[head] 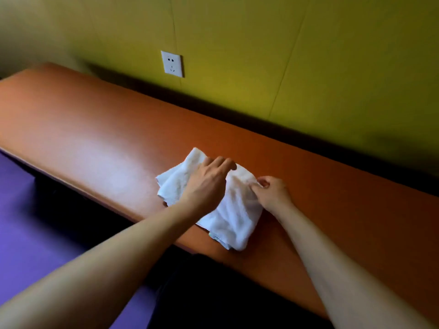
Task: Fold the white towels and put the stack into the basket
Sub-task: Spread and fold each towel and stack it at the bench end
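Note:
A white towel lies partly folded on the orange bench top, one corner hanging a little over the near edge. My left hand rests on top of the towel with its fingers bent down over the far edge of the cloth. My right hand pinches the towel's right edge between thumb and fingers. No basket is in view.
A yellow-green wall runs behind the bench, with a white power socket on it. A dark gap separates bench and wall. The purple floor shows at the lower left, below the bench's near edge.

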